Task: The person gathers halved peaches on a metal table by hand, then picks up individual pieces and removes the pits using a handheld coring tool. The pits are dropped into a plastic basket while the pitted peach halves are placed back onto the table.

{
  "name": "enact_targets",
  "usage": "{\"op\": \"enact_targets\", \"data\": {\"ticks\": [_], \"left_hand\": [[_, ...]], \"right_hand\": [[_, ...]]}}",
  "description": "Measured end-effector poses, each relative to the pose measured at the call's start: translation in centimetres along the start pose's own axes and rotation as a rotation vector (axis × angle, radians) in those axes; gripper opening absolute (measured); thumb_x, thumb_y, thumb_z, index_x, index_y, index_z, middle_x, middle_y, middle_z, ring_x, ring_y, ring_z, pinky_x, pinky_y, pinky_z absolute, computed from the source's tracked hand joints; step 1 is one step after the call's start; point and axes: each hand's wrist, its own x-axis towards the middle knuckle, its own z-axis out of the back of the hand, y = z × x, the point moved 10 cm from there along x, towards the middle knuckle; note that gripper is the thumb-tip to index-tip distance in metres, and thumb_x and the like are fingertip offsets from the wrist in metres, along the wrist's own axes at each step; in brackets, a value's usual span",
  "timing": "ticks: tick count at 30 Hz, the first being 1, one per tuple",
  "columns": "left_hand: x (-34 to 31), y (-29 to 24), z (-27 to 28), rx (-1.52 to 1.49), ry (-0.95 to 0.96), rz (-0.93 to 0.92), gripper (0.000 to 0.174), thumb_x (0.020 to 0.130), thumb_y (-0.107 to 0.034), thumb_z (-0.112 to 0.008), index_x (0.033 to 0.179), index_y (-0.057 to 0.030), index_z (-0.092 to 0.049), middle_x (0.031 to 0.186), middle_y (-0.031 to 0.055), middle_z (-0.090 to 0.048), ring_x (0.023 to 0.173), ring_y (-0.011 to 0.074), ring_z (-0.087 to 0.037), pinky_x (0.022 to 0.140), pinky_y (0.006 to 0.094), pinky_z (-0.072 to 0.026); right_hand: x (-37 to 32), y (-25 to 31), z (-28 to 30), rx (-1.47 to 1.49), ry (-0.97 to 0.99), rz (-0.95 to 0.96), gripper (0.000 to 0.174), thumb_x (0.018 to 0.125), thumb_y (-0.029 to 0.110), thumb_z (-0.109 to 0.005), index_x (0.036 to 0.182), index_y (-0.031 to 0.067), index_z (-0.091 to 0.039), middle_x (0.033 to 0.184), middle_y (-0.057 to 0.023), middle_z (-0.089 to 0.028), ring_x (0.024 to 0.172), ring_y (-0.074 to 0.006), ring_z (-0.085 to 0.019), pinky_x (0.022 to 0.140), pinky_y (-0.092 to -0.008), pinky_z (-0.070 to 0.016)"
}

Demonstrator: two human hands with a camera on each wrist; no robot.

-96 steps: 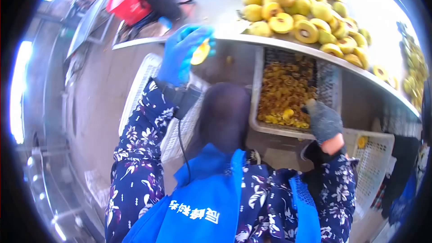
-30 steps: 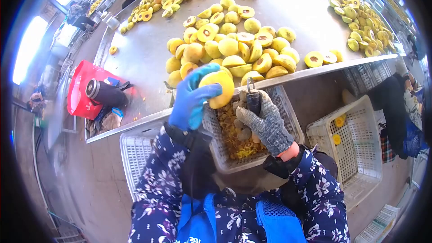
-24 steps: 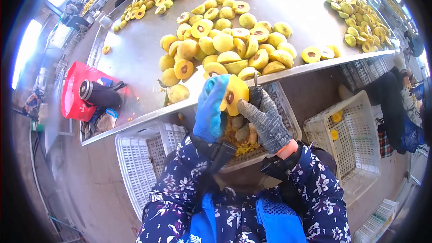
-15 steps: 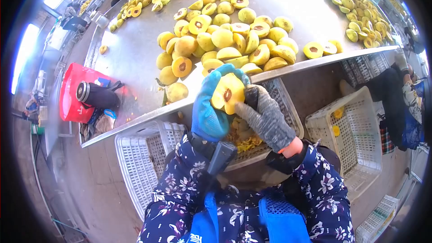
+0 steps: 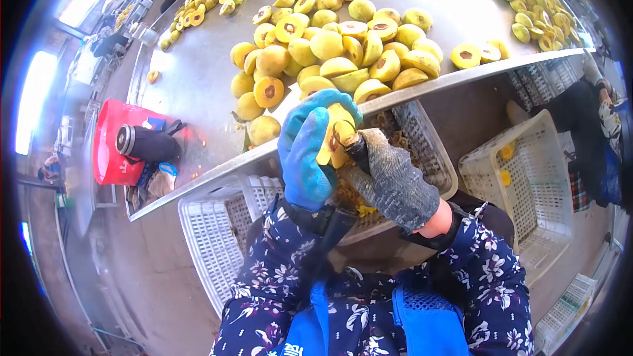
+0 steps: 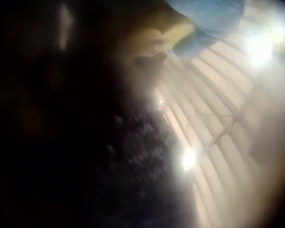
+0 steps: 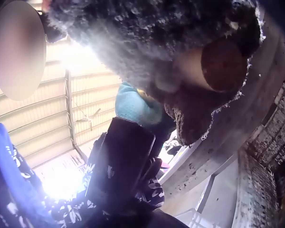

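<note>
In the head view my left hand (image 5: 304,158), in a blue glove, grips a halved yellow peach (image 5: 337,118), its cut face with the brown pit turned toward my right hand. My right hand (image 5: 403,184), in a grey knit glove, holds a pitting tool (image 5: 358,151) with a dark shaft and thin metal loop; the loop is at the pit. The handle's round wooden end (image 7: 223,65) sticks out of the fist in the right wrist view. Blur and darkness hide most of the left wrist view, though the blue glove (image 6: 209,19) shows at its top.
A heap of peach halves (image 5: 326,46) lies on the metal table (image 5: 204,72) beyond its front edge. Below stand a crate of scraps (image 5: 432,151) and white crates (image 5: 214,237), (image 5: 537,191). A red bag (image 5: 119,138) and black flask (image 5: 151,144) sit at left.
My left hand came from the far left, then turned the peach half so its cut face shows. My right hand left the scraps crate and brought the tool's loop to the pit.
</note>
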Motion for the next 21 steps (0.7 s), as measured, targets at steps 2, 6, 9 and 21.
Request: {"op": "enact_targets", "data": {"ticks": [2, 6, 9, 21], "left_hand": [[0.0, 0.1, 0.2, -0.008, -0.009, 0.0, 0.031, 0.097, -0.02, -0.048, 0.114, 0.0044, -0.054, 0.103, 0.0168, -0.062, 0.092, 0.0242, -0.061, 0.086, 0.0355, -0.0491], [-0.4, -0.4, 0.0, 0.057, -0.032, -0.017, 0.027, 0.096, -0.018, -0.049, 0.112, 0.0038, -0.054, 0.104, 0.0185, -0.062, 0.093, 0.0259, -0.061, 0.086, 0.0364, -0.0494], [-0.6, -0.4, 0.0, 0.079, -0.018, -0.029, 0.027, 0.096, -0.017, -0.049, 0.112, 0.0039, -0.053, 0.104, 0.0192, -0.062, 0.093, 0.0261, -0.061, 0.086, 0.0364, -0.0494], [-1.2, 0.3, -0.4, 0.115, 0.078, 0.065, 0.018, 0.091, -0.013, -0.057, 0.102, 0.0012, -0.055, 0.107, 0.0204, -0.063, 0.09, 0.027, -0.062, 0.083, 0.0396, -0.0511]], "right_hand": [[-0.1, 0.5, -0.2, -0.008, 0.008, 0.05, 0.036, 0.084, 0.012, -0.067, 0.114, 0.005, -0.049, 0.097, -0.0179, -0.062, 0.091, -0.0395, -0.064, 0.072, -0.0435, -0.0517], [-0.3, -0.4, -0.9, 0.05, 0.027, 0.021, 0.038, 0.083, 0.013, -0.068, 0.115, 0.005, -0.049, 0.099, -0.0188, -0.062, 0.092, -0.0391, -0.064, 0.073, -0.0427, -0.0518], [-0.6, -0.8, -1.5, 0.005, 0.07, -0.07, 0.041, 0.083, 0.015, -0.069, 0.116, 0.0051, -0.047, 0.098, -0.0192, -0.063, 0.092, -0.0387, -0.064, 0.073, -0.0419, -0.0519], [-2.4, -1.6, -2.7, 0.107, 0.172, -0.109, 0.045, 0.081, 0.016, -0.072, 0.116, 0.002, -0.047, 0.096, -0.0172, -0.065, 0.085, -0.0309, -0.067, 0.07, -0.039, -0.0525]]}}
